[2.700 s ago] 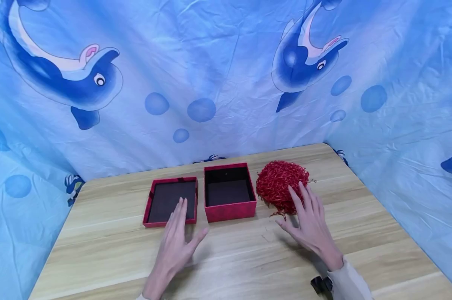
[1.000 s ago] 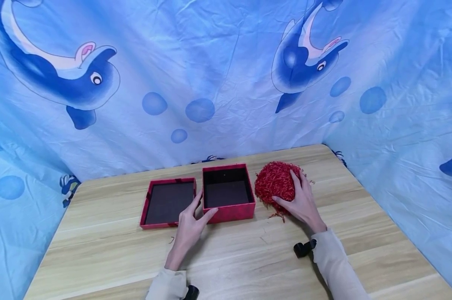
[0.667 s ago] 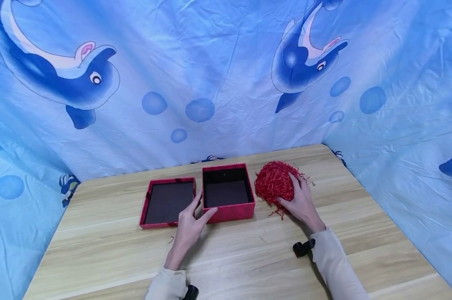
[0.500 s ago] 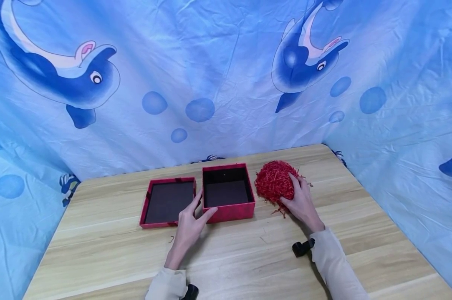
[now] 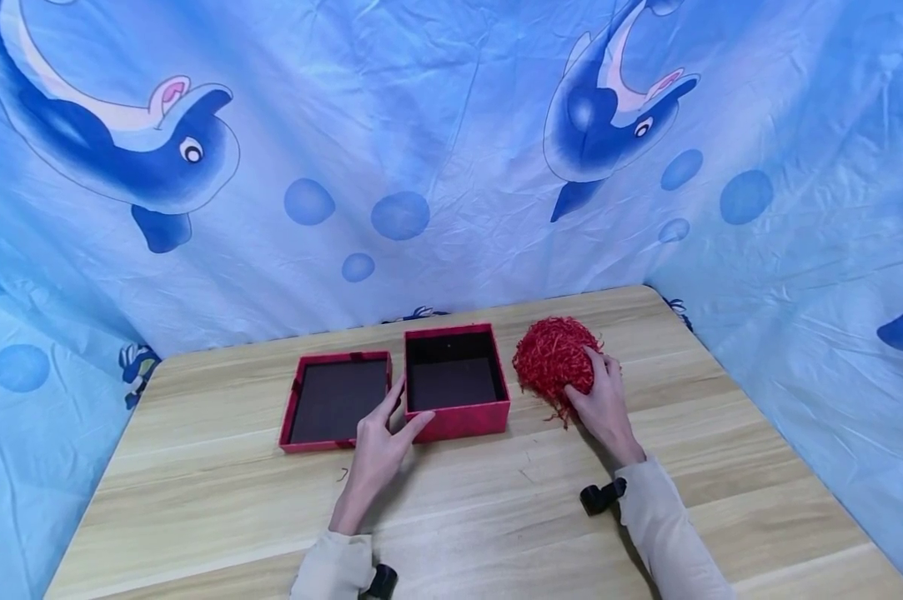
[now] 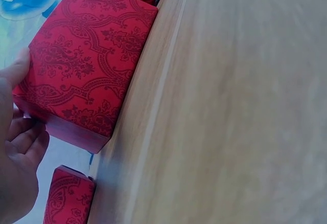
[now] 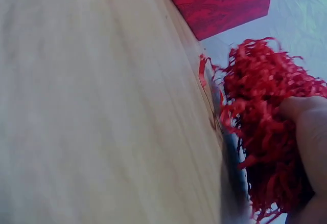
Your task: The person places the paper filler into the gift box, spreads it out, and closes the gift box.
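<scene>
An open red patterned box (image 5: 466, 422) with a black inside stands mid-table. My left hand (image 5: 378, 450) holds it by the near left corner, thumb at the front rim and fingers along the left side; the left wrist view shows those curled fingers (image 6: 31, 139) against the box. To the right, my right hand (image 5: 604, 412) grips a bundle of red shredded paper (image 5: 549, 358) from its right side. In the right wrist view the thumb presses into the strands, and the bundle's underside looks slightly off the table; the other fingers are mostly hidden.
A shallow red lid (image 5: 292, 408) with a black inside lies left of the box, hollow side up. Stray red strands (image 5: 342, 474) lie on the wooden table (image 5: 496, 533). Behind hangs a blue dolphin-print curtain (image 5: 451, 167).
My left hand has come from over the lid to the box corner. My right hand has reached the shredded paper, closed on it and drawn it together; the bundle has become more compact.
</scene>
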Demonstrator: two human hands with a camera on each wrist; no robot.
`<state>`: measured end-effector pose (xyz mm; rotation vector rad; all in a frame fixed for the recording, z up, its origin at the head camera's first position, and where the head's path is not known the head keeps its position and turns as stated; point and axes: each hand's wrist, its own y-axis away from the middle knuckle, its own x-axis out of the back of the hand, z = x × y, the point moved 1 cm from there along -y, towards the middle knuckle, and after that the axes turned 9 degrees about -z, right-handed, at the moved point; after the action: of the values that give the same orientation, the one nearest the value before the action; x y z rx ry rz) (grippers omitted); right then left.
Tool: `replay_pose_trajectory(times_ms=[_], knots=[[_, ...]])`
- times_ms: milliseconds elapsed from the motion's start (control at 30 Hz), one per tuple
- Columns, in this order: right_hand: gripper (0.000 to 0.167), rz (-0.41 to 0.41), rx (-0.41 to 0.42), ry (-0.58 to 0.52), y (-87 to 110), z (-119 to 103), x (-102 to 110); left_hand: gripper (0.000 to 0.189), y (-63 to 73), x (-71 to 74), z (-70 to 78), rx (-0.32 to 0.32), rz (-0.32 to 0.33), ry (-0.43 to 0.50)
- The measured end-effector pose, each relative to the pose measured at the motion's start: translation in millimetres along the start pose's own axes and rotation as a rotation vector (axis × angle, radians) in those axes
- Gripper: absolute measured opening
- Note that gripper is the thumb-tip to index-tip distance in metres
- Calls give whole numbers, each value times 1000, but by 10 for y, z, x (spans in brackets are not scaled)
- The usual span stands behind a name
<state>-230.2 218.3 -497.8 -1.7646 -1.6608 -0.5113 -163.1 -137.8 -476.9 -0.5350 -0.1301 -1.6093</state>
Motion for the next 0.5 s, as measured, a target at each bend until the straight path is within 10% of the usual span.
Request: replay_pose_trajectory(times_ms=[500], knots=[[78,92,146,-70,51,-291,141,78,3,1,7,16,-13,21]])
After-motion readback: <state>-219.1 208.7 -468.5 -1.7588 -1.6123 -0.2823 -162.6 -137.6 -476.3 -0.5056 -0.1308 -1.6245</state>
